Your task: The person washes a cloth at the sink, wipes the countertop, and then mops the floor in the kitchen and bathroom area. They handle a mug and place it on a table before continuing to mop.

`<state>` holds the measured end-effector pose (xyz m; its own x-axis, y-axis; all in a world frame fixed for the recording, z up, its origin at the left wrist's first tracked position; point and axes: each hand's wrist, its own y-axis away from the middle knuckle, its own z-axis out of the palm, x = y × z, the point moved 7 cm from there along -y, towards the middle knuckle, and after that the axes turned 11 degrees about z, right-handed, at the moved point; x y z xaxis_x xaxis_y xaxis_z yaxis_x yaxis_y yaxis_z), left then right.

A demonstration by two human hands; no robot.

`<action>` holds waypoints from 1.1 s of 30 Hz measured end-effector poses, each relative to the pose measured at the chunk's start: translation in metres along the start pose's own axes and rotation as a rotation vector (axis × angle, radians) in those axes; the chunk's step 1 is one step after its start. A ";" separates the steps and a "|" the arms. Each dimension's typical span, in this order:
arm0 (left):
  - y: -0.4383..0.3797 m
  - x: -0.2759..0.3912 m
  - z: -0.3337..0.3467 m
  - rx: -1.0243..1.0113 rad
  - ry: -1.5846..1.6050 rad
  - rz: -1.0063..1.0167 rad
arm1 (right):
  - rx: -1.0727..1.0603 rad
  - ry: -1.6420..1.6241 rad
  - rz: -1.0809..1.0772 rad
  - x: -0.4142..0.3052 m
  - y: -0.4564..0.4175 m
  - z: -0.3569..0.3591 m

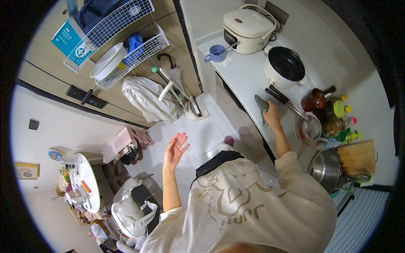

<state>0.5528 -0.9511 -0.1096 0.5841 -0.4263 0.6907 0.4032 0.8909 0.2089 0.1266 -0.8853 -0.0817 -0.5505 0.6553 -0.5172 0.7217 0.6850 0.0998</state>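
My right hand (272,115) presses a bunched grey-green cloth (262,104) onto the white countertop (237,80), close to its front edge. Just past that hand lies a strainer (286,101) with dark handles, its mesh end over a glass bowl (299,128). A white electric pot (281,74) with a dark inside stands farther back. My left hand (176,148) is raised over the tiled floor, palm up, its fingers apart and holding nothing. At the counter's far end, a blue mug (217,53) with a utensil in it sits beside a cream rice cooker (248,31).
Bottles (340,121), a brown pot (313,99), a steel pot (326,167) and a wooden cutting board (357,155) crowd the counter on the right. Wire baskets (136,60) hang on the door. A white chair (133,212) and a round table (91,186) stand at the left.
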 end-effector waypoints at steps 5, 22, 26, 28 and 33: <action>-0.064 -0.012 0.045 -0.019 0.086 -0.131 | 0.013 0.034 -0.051 -0.051 -0.054 0.018; -0.179 0.049 0.179 -0.687 0.156 -0.359 | -0.025 0.204 0.163 -0.037 -0.073 0.073; -0.216 0.023 0.089 -1.050 -1.686 0.043 | 0.213 0.231 0.181 -0.061 -0.078 0.049; -0.228 0.033 0.071 -0.990 -1.557 -0.026 | 0.339 0.185 0.193 -0.083 -0.077 0.035; -0.262 0.027 0.038 -0.925 -1.298 -0.006 | -0.193 0.384 0.315 -0.078 -0.077 0.130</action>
<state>0.4365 -1.1901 -0.1193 -0.1935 0.4179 0.8876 0.9554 0.2860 0.0736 0.1681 -1.0304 -0.1593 -0.4602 0.8830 -0.0921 0.8061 0.4590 0.3736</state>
